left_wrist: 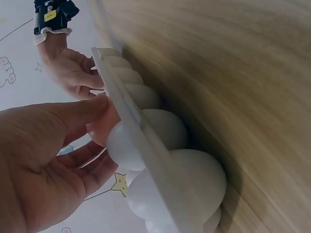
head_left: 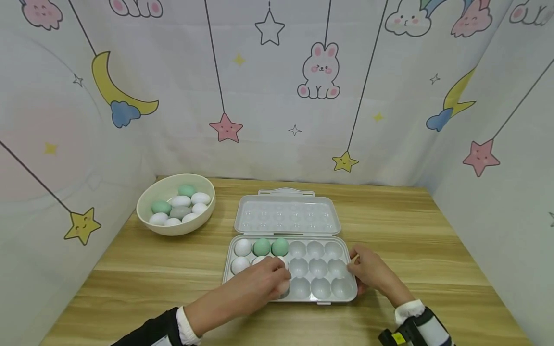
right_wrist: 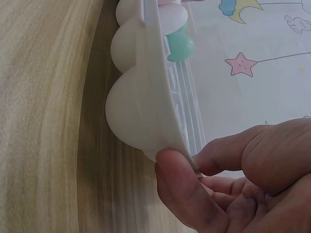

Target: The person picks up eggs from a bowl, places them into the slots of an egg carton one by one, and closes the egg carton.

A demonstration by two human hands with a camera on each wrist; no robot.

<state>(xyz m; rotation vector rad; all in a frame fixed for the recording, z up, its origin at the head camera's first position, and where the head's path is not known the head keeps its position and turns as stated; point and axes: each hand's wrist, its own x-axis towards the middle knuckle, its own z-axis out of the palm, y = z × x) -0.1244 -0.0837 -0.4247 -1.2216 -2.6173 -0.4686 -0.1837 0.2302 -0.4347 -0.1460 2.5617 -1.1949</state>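
Observation:
An egg carton (head_left: 318, 268) lies with its lid (head_left: 287, 215) folded back. White eggs (head_left: 243, 247) and green eggs (head_left: 279, 247) sit in cups on its left side; the right-hand cups hold nothing. My left hand (head_left: 248, 288) reaches over the front row. In the left wrist view its thumb and fingers pinch a reddish egg (left_wrist: 103, 124), low against the carton's rim, beside a white egg (left_wrist: 125, 145). Whether that egg touches the cup bottom is hidden. At the carton's right edge, my right hand (head_left: 373, 271) grips the rim between thumb and fingers, clearest in the right wrist view.
A cream bowl (head_left: 143, 218) of white, green and grey eggs stands at the back left of the wooden table (head_left: 389, 216). A printed cloth (head_left: 268, 86) with stars, moons and rabbits hangs behind and at both sides.

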